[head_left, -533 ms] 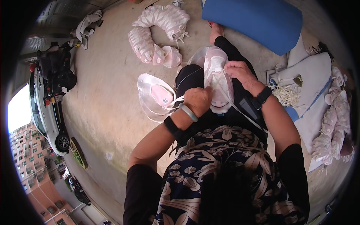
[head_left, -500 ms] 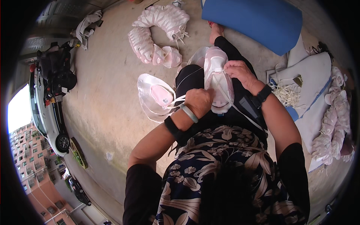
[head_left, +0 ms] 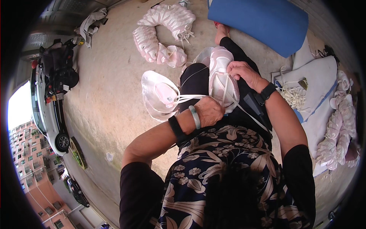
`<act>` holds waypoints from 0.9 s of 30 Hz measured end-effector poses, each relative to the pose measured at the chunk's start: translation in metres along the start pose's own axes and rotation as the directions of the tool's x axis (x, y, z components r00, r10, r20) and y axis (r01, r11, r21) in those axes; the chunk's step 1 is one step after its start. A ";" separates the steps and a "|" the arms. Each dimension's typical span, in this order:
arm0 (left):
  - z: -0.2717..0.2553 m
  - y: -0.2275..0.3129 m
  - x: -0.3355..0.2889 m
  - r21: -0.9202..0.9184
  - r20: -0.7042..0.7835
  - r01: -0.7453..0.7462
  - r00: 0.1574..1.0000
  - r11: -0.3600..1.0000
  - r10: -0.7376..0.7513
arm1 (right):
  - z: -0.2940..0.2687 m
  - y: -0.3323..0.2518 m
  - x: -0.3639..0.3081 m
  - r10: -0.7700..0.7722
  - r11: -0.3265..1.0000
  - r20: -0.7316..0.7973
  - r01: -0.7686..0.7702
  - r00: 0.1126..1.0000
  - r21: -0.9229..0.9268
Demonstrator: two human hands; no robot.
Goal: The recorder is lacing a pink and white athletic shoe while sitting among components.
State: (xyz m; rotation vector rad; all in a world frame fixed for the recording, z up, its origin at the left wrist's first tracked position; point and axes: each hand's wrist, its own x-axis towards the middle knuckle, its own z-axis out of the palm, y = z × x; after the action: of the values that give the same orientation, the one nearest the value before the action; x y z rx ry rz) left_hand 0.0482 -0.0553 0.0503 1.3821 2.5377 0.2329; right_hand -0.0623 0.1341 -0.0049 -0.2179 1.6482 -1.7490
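A pink-and-white shoe upper (head_left: 218, 84) lies along my thighs, toe pointing away. White shoelace (head_left: 225, 88) crosses its opening. My left hand (head_left: 211, 111) is closed at the near end of the upper, with loose strands of lace running out from it to the left. At the upper's right edge, my right hand (head_left: 244, 72) pinches the lace close to the eyelet row; its fingertips partly cover that spot. Beside my left knee sits another pale shoe upper (head_left: 165, 94) with a pink inside. One more pale upper shows partly behind my knees.
On the floor ahead lies a curved row of nested pink-and-white uppers (head_left: 146, 40). A blue board (head_left: 263, 24) stands at the far right. To my right are a bundle of white laces (head_left: 293, 97) on a pale sheet (head_left: 320, 72) and more stacked uppers (head_left: 339, 126). A scooter (head_left: 57, 68) and car (head_left: 47, 110) stand left.
My left hand has moved nearer to me and slightly right, drawing the lace along. My right hand stays by the upper's right edge. The view has shifted slightly.
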 end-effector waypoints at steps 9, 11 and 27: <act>-0.011 -0.013 -0.010 -0.079 -0.188 0.054 0.980 0.995 -0.068 | 0.018 0.025 -0.039 -0.297 0.901 -0.282 0.171 0.912 -0.398; -0.024 -0.006 -0.021 -0.133 -0.189 0.142 0.968 0.981 -0.166 | 0.039 0.022 -0.071 -0.357 0.804 -0.211 0.184 0.910 -0.566; -0.115 -0.019 -0.022 -0.970 -0.241 -0.145 0.669 0.194 -0.703 | -0.025 -0.162 -0.226 -0.553 0.766 -0.242 0.601 0.797 0.230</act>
State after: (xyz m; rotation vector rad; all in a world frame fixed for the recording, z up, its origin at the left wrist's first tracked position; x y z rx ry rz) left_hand 0.0117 -0.0874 0.1585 0.1439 2.0615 2.1563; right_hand 0.0280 0.2760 0.2178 -0.5005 1.4871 -2.5203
